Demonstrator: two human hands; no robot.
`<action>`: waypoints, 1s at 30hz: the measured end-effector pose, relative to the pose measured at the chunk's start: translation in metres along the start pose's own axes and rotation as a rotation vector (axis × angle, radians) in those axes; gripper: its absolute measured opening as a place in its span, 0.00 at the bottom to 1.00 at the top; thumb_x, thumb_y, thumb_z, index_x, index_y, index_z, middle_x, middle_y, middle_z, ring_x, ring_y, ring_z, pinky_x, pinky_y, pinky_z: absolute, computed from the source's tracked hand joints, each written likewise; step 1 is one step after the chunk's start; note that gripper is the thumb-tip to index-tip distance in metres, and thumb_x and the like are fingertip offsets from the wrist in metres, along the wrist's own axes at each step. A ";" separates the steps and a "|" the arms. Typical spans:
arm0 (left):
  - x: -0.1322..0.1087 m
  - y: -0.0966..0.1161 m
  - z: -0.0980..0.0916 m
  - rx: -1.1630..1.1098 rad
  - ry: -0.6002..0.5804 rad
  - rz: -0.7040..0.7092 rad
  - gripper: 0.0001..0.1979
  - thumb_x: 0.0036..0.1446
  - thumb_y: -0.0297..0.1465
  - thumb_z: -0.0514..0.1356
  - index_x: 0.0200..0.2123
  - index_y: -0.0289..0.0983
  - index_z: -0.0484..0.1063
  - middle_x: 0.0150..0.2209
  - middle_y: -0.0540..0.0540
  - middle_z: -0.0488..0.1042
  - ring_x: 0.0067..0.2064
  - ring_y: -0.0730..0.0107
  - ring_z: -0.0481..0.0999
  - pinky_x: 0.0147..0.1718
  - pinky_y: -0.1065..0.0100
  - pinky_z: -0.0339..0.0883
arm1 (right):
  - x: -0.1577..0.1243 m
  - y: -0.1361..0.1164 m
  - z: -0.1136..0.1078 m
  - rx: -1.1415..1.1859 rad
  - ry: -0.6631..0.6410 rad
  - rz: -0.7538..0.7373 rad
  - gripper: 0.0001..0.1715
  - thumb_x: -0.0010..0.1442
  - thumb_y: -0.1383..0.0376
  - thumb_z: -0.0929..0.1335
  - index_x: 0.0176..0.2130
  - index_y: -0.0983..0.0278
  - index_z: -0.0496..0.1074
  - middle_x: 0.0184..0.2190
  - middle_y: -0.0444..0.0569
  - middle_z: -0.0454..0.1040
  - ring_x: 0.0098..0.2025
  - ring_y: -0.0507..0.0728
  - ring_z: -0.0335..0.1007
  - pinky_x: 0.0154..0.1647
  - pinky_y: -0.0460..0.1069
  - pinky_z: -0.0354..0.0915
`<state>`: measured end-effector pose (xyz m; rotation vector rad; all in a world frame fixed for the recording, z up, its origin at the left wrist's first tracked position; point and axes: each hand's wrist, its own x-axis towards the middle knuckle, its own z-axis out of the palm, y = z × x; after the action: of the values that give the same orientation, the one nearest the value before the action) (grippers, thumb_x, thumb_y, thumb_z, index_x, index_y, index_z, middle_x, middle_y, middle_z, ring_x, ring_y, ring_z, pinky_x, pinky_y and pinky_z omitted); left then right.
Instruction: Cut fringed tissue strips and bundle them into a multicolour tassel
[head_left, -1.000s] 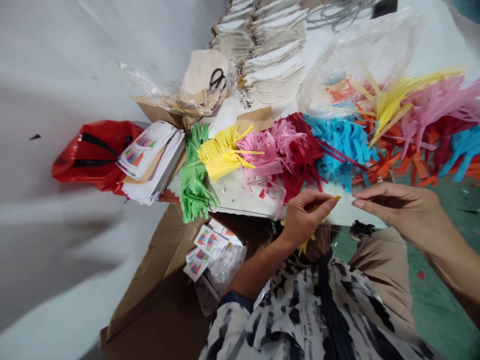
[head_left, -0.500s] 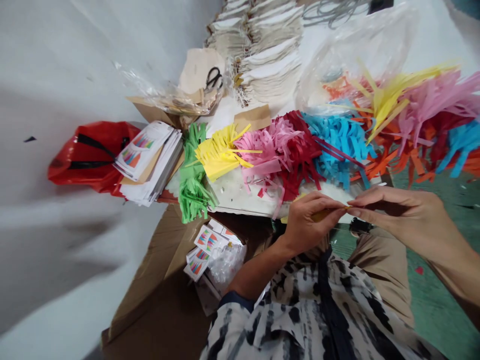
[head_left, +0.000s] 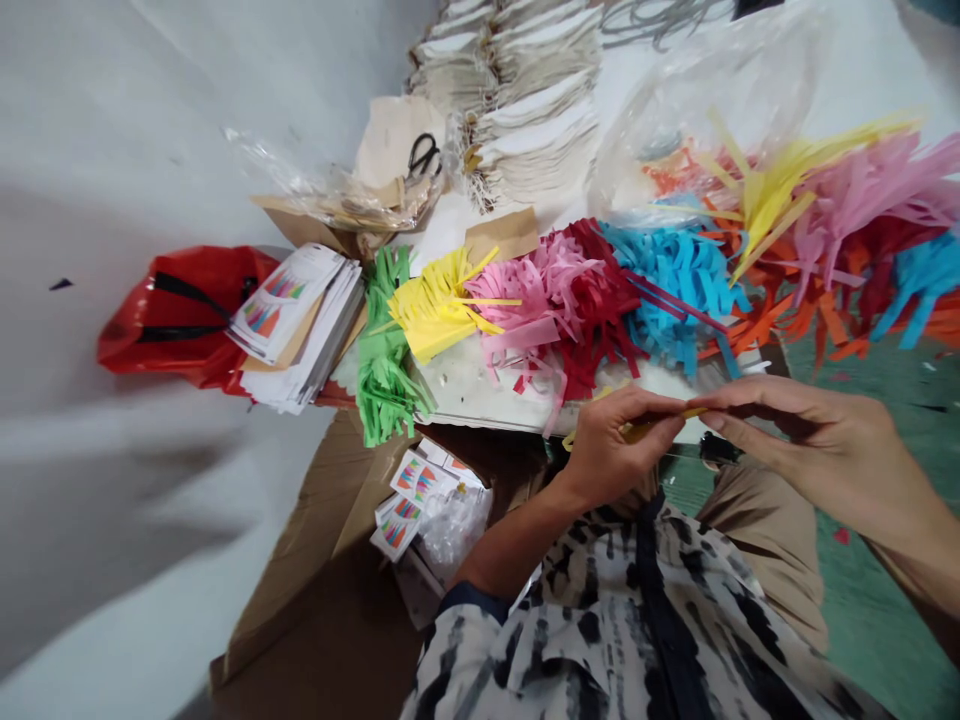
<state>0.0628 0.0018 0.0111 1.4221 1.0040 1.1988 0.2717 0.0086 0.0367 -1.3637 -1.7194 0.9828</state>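
Observation:
My left hand [head_left: 611, 445] pinches a narrow yellow paper strip [head_left: 660, 423] between thumb and fingers. My right hand [head_left: 795, 435] comes in from the other side, its thumb and finger pressed on the strip's far end. Both hands are just in front of a white board [head_left: 480, 395] covered with fringed paper bunches. The closest of these are a red bunch [head_left: 596, 320] and a pink bunch [head_left: 517, 310], with blue [head_left: 675, 285], yellow [head_left: 439, 305] and green [head_left: 382, 345] bunches beside them.
Beyond the bunches lie a clear plastic bag [head_left: 697, 120], stacked cream paper pieces [head_left: 532, 130], black-handled scissors [head_left: 424, 155], printed cards [head_left: 296, 325] and a red bag [head_left: 180, 310]. A cardboard box [head_left: 315, 590] with cards stands below left, by my lap.
My hands have come together, with the right hand's fingers now closed on the strip's end. The left hand's grip has stayed on the strip. The view has drifted slightly.

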 end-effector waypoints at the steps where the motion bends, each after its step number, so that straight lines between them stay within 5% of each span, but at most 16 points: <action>1: -0.001 0.000 0.001 -0.048 -0.001 -0.050 0.12 0.63 0.37 0.68 0.46 0.36 0.79 0.39 0.45 0.82 0.39 0.72 0.81 0.40 0.71 0.75 | 0.000 0.001 0.000 0.008 -0.003 0.018 0.13 0.59 0.51 0.76 0.43 0.52 0.83 0.40 0.41 0.83 0.40 0.52 0.78 0.48 0.48 0.71; 9: -0.004 -0.007 0.010 -0.106 -0.008 -0.049 0.20 0.59 0.40 0.71 0.47 0.38 0.69 0.38 0.48 0.79 0.40 0.71 0.81 0.44 0.68 0.76 | -0.010 0.015 0.000 0.108 -0.125 0.173 0.19 0.58 0.49 0.76 0.46 0.53 0.83 0.44 0.44 0.83 0.44 0.56 0.79 0.49 0.50 0.72; 12: -0.006 -0.007 0.011 -0.074 -0.025 -0.054 0.16 0.62 0.40 0.69 0.45 0.37 0.72 0.40 0.46 0.79 0.39 0.72 0.80 0.43 0.69 0.76 | -0.017 0.017 -0.001 0.112 -0.061 0.154 0.18 0.58 0.50 0.77 0.47 0.50 0.82 0.47 0.43 0.83 0.46 0.56 0.79 0.50 0.50 0.72; 16: -0.009 -0.001 0.013 0.056 -0.147 -0.111 0.18 0.64 0.44 0.65 0.48 0.37 0.76 0.38 0.46 0.79 0.38 0.72 0.78 0.40 0.70 0.73 | -0.026 0.017 -0.006 0.045 -0.011 0.095 0.11 0.60 0.50 0.75 0.39 0.52 0.82 0.38 0.43 0.82 0.39 0.54 0.77 0.44 0.48 0.70; 22: -0.019 0.005 0.022 0.227 -0.331 -0.146 0.17 0.70 0.42 0.55 0.34 0.37 0.73 0.29 0.51 0.70 0.30 0.77 0.65 0.32 0.72 0.59 | -0.035 0.014 -0.016 0.084 -0.045 0.160 0.15 0.60 0.49 0.74 0.40 0.55 0.80 0.40 0.46 0.82 0.40 0.56 0.77 0.43 0.48 0.70; 27: -0.030 -0.002 0.024 0.150 -0.328 -0.274 0.21 0.65 0.41 0.60 0.24 0.35 0.64 0.23 0.54 0.57 0.27 0.80 0.56 0.28 0.72 0.50 | -0.029 0.009 -0.033 0.312 0.191 0.315 0.15 0.63 0.49 0.72 0.40 0.57 0.80 0.35 0.48 0.82 0.28 0.53 0.72 0.26 0.46 0.67; 30: -0.029 -0.001 0.022 0.060 -0.259 -0.333 0.20 0.66 0.43 0.59 0.28 0.35 0.70 0.24 0.54 0.61 0.27 0.79 0.57 0.27 0.72 0.51 | -0.022 0.009 -0.038 0.202 0.153 0.282 0.21 0.61 0.47 0.73 0.48 0.55 0.81 0.35 0.48 0.82 0.29 0.54 0.73 0.28 0.48 0.71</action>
<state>0.0798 -0.0297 0.0048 1.3515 1.0504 0.7281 0.3132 -0.0067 0.0447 -1.5296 -1.3004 1.1405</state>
